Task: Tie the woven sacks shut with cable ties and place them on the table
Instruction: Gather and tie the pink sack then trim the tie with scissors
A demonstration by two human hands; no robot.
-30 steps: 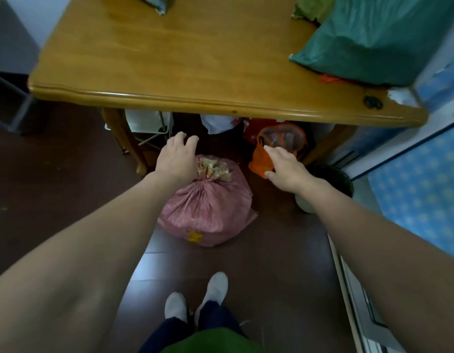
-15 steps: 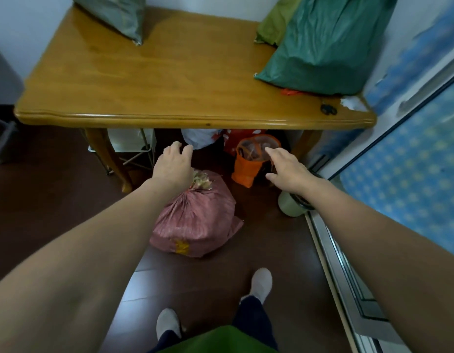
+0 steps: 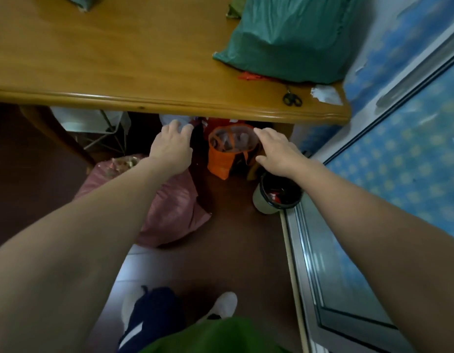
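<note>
A pink woven sack lies on the dark floor under my left forearm, its gathered neck at the upper left. My left hand reaches forward past it, fingers relaxed and empty, just below the wooden table's front edge. My right hand is stretched out with straight fingers beside the rim of an orange bag standing under the table; it holds nothing. A large green woven sack lies on the table's right side, with red cable ties at its near edge.
Black scissors and a white scrap lie near the table's right corner. A small bin stands on the floor by the sliding door frame. A table leg and a white rack are at left.
Both hands have moved forward and to the right, away from the pink sack's neck toward the orange bag under the table. The view has shifted closer to the table.
</note>
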